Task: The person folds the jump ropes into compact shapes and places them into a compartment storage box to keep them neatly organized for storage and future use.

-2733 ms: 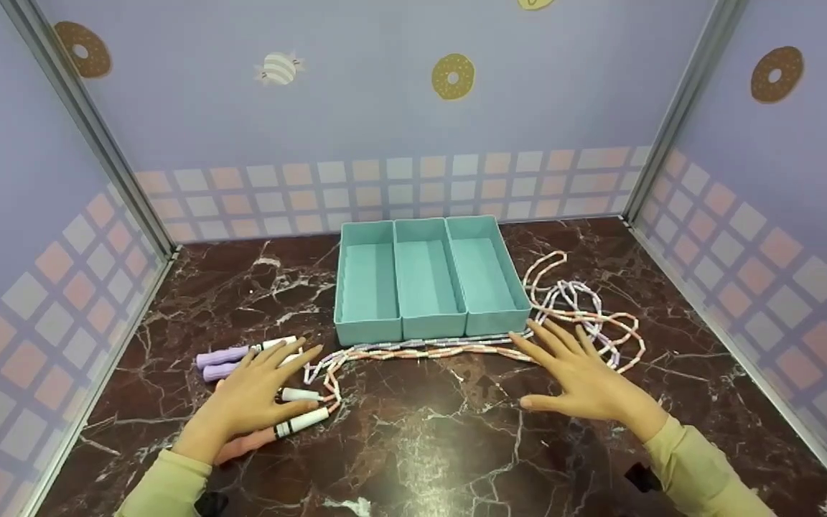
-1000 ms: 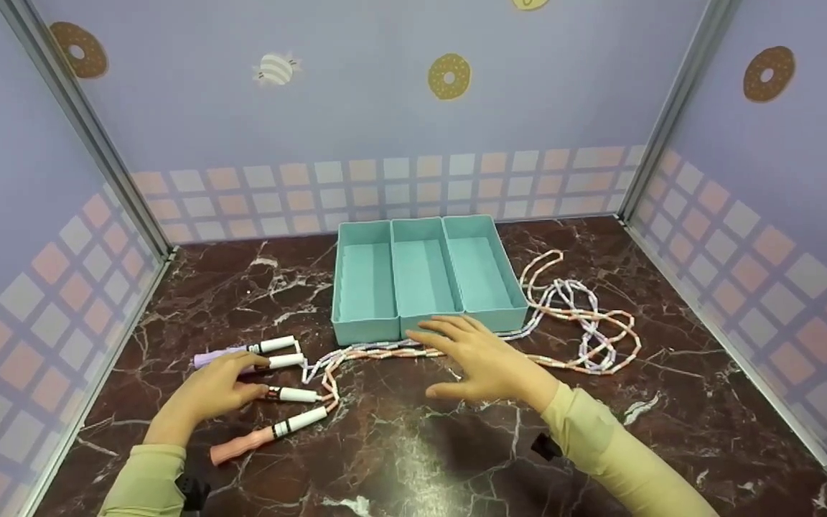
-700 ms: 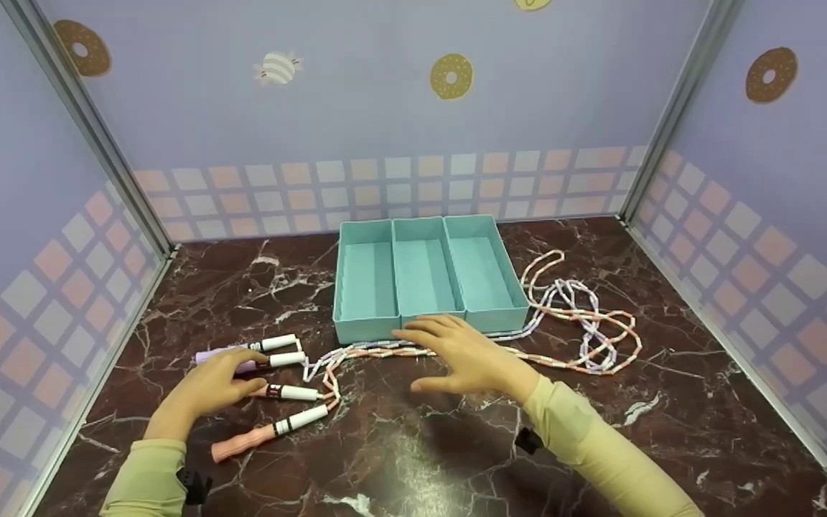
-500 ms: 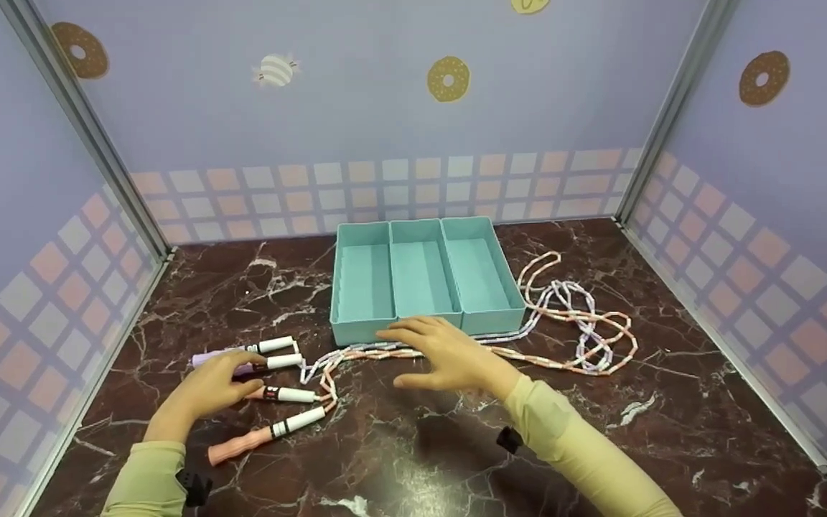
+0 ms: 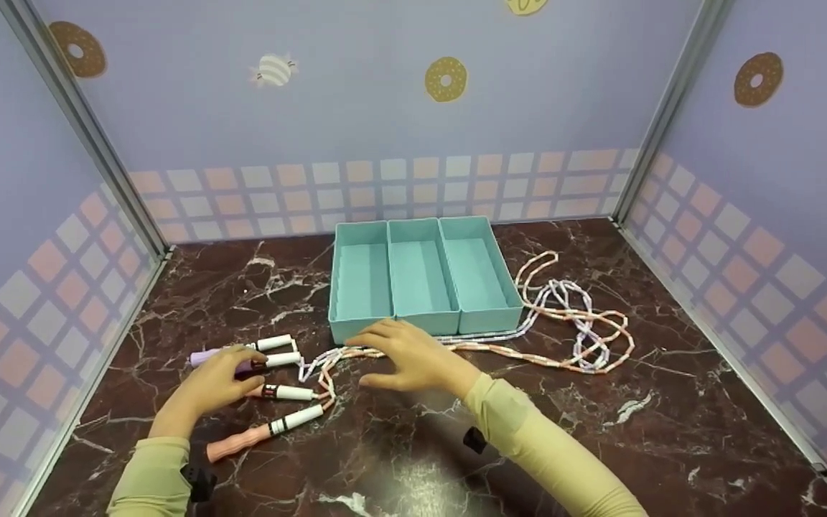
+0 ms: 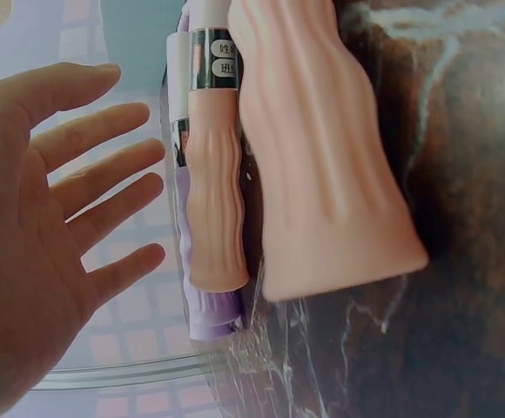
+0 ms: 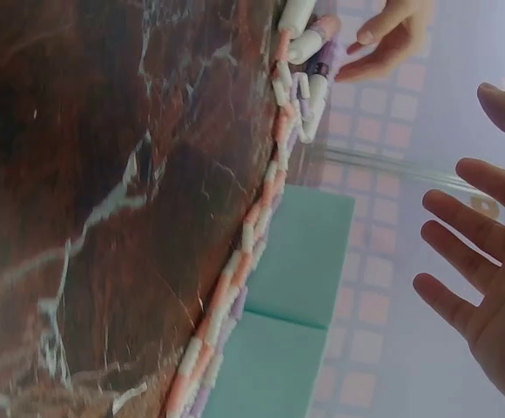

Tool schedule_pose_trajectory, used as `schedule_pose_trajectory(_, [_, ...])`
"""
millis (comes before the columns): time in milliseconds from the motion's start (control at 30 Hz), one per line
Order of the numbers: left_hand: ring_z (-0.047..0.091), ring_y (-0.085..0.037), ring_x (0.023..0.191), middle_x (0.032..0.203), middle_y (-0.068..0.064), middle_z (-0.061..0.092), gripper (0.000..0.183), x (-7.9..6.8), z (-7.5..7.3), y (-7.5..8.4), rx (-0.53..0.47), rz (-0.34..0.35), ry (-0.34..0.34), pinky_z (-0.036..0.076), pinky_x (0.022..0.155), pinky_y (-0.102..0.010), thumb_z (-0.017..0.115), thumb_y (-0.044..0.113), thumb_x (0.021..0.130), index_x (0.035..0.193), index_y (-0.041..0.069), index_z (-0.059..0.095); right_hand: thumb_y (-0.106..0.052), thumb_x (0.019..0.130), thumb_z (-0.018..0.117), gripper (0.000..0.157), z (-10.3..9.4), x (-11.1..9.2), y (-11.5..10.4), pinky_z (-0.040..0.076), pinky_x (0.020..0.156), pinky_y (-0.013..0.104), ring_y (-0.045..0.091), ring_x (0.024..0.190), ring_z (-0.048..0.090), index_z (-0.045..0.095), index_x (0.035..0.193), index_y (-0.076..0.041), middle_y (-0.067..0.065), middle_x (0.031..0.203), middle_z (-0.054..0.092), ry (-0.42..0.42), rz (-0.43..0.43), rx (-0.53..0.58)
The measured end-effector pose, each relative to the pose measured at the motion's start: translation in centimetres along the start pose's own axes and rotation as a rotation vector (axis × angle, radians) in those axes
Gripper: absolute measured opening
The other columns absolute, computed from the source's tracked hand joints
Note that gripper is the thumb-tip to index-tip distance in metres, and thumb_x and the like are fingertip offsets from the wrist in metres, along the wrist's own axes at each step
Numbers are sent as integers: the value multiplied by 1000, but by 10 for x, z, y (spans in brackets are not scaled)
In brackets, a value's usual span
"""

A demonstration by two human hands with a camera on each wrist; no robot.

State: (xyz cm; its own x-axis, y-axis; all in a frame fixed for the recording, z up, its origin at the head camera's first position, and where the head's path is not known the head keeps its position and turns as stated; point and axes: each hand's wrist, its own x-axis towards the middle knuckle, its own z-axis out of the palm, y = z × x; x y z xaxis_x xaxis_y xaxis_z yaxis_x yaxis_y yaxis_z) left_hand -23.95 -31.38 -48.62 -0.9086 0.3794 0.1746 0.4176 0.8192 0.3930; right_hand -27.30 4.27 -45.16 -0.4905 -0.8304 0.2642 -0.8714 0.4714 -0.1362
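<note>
My left hand (image 5: 216, 384) hovers over the jump rope handles at the left; in the left wrist view its fingers are spread and hold nothing. Below it lie two purple handles (image 5: 205, 356) and a peach handle (image 5: 291, 393), partly hidden by the hand. Nearer me, another peach handle (image 5: 245, 441) lies fully in sight. With its fingers spread, my right hand (image 5: 413, 359) is above the beaded ropes (image 5: 521, 355), in front of the teal box. It too holds nothing, as the right wrist view shows (image 7: 496, 270). Purple and peach ropes run together rightward into a loose tangle (image 5: 586, 323).
A teal box (image 5: 489, 321) with three bare compartments stands behind the ropes. Patterned panels close in the dark marbled table (image 5: 600, 438) at the back and both sides.
My right hand has moved left from near the rope tangle to in front of the box. My left hand drew back a little from the white handle ends, then stayed nearly still.
</note>
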Motion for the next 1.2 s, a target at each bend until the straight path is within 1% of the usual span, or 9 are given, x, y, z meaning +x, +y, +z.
schedule_pose_trajectory(233, [64,-36,103,107,-15,68,30,1,4,0,3,-4,11,50,94,-55,71,15,84,111,1,69,-54,93,57,60,15,14,-12,42,112,37,18,129,53,49,144,-23,-1,139,59,-36,-17,-7])
schedule_pose_trajectory(400, [65,-33,101,104,-11,68,25,1,8,1,4,15,45,51,92,-54,73,12,82,106,4,71,-52,91,61,58,24,19,-19,45,108,35,17,125,55,52,141,-23,-1,136,61,-16,-39,-17])
schedule_pose_trajectory(500, [65,-31,101,104,-7,68,22,2,9,1,8,34,55,52,92,-52,73,10,82,103,6,72,-53,91,61,57,28,21,-21,47,105,32,16,121,57,53,140,-24,-3,133,62,-6,-61,-29])
schedule_pose_trajectory(567, [65,-29,100,103,-6,68,21,2,10,0,19,41,55,52,92,-51,73,10,82,103,6,72,-54,92,60,56,31,23,-23,47,105,32,16,121,57,54,138,-24,-3,132,62,-7,-72,-31])
schedule_pose_trajectory(667, [65,-29,100,103,-6,68,20,1,10,0,34,43,48,52,92,-50,73,11,82,102,7,72,-54,93,58,54,36,25,-26,45,108,32,15,122,56,54,138,-25,-4,132,62,-13,-85,-36])
schedule_pose_trajectory(767, [64,-28,99,102,-6,68,19,0,10,0,40,30,37,52,91,-51,73,12,83,101,7,72,-53,93,57,53,40,28,-29,44,110,33,15,125,57,55,138,-26,-4,133,62,-25,-88,-28])
schedule_pose_trajectory(967, [65,-26,95,101,-7,68,17,-2,11,-2,37,11,14,53,88,-48,71,15,85,100,8,72,-52,91,61,51,48,34,-34,44,110,31,15,125,58,59,133,-23,-3,132,63,-25,-102,-33])
schedule_pose_trajectory(1100, [66,-25,93,101,-6,70,19,-4,13,-3,30,-1,0,54,87,-47,72,16,84,101,9,73,-53,90,62,51,54,38,-38,46,107,29,13,122,59,60,132,-24,-5,129,64,-36,-114,-64])
schedule_pose_trajectory(1200, [66,-25,94,100,-6,71,20,-5,16,-5,31,-2,-3,54,87,-47,74,14,81,101,9,73,-53,90,63,51,60,40,-41,48,103,27,12,118,60,60,132,-25,-6,127,64,-48,-118,-66])
